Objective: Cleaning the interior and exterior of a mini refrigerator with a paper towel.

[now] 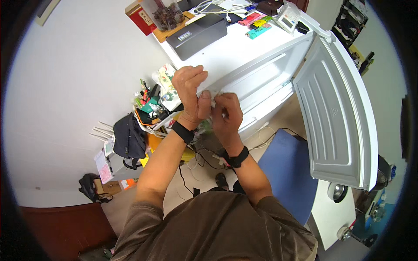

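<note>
In front of my chest, my right hand (228, 112) pinches a small white crumpled wad (214, 99), perhaps tissue or cloth. My left hand (191, 93) is raised beside it, fingers bent and apart, with its thumb close to the wad. Whether that thumb touches the wad is unclear. Behind both hands stands a low white refrigerator or freezer (264, 84). Its ribbed door (329, 107) hangs wide open to the right, and the visible compartment is white inside.
On the white top are a dark grey box (197, 36), several lighters (258, 31), cables (209, 6) and a clear container (165, 14). A black backpack (129, 137) sits left. A blue panel (285, 173) stands right, below the door. Cords (205, 160) cross the floor.
</note>
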`<control>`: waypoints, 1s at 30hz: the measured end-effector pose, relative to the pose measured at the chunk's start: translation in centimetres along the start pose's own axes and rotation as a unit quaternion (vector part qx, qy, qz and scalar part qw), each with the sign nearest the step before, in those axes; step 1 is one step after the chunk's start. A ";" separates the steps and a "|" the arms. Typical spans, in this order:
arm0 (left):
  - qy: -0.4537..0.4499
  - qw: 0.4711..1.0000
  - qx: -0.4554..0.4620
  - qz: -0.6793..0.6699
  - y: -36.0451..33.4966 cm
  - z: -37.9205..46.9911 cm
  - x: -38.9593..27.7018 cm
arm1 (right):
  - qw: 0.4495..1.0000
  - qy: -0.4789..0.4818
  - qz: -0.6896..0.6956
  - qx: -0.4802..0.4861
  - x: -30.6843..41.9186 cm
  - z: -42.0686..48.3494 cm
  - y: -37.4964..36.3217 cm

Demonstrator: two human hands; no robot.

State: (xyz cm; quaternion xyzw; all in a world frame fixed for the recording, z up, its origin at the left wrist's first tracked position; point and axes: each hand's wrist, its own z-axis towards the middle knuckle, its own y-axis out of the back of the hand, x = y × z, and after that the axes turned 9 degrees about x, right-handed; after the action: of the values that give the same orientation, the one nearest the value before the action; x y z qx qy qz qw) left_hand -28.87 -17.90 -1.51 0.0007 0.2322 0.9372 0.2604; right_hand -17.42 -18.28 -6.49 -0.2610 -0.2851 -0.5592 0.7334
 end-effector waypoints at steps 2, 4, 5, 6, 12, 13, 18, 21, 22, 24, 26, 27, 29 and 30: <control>-0.005 1.000 0.002 0.002 -0.2 -0.1 0.2 | 1.000 -0.003 -0.004 -0.008 0.3 -0.3 -0.5; -0.003 1.000 -0.007 0.005 0.1 0.0 0.1 | 1.000 -0.015 -0.013 0.013 1.3 0.2 -0.3; -0.003 1.000 -0.004 0.003 0.1 -0.1 0.2 | 1.000 -0.010 -0.013 0.012 1.2 0.8 -0.1; -0.007 1.000 -0.008 0.002 0.1 -0.2 0.3 | 0.998 0.043 -0.035 0.013 1.0 1.6 -0.1; -0.004 1.000 -0.005 -0.012 -0.1 -0.2 0.0 | 0.983 0.159 -0.094 -0.004 0.2 5.0 1.4; -0.010 1.000 -0.010 -0.008 -0.2 -0.2 0.2 | 0.982 0.167 -0.092 -0.015 0.2 5.3 1.5; -0.002 1.000 -0.020 0.002 0.0 -0.2 0.0 | 0.980 0.159 -0.079 -0.095 -1.4 7.2 2.6; 0.007 1.000 -0.022 0.016 -0.3 -0.2 -0.1 | 0.977 0.157 -0.090 -0.113 -3.6 8.6 4.4; 0.006 1.000 -0.024 0.014 -0.3 -0.2 0.0 | 0.974 0.166 -0.097 -0.124 -4.1 9.3 5.0; 0.005 0.999 -0.025 0.021 -0.4 -0.2 0.0 | 0.974 0.158 -0.107 -0.126 -4.9 10.5 6.5; 0.003 0.999 -0.028 0.026 -0.3 0.0 -0.2 | 0.971 0.147 -0.081 -0.169 -6.2 11.9 7.7; 0.008 0.999 -0.024 0.037 -0.2 0.0 -0.3 | 0.973 0.128 -0.071 -0.177 -6.8 12.5 8.4; 0.019 0.999 -0.022 0.044 -0.3 -0.1 -0.4 | 0.977 0.089 -0.055 -0.188 -8.0 13.6 10.2; 0.024 0.998 -0.022 0.048 -0.3 0.0 -0.6 | 0.978 0.049 -0.040 -0.196 -8.7 14.2 11.2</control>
State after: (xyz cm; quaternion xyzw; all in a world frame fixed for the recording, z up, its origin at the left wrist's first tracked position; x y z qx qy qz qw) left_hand -28.21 -17.96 -1.56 -0.0169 0.2174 0.9533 0.2091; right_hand -10.24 0.18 -3.41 -0.3607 -0.1434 -0.6450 0.6582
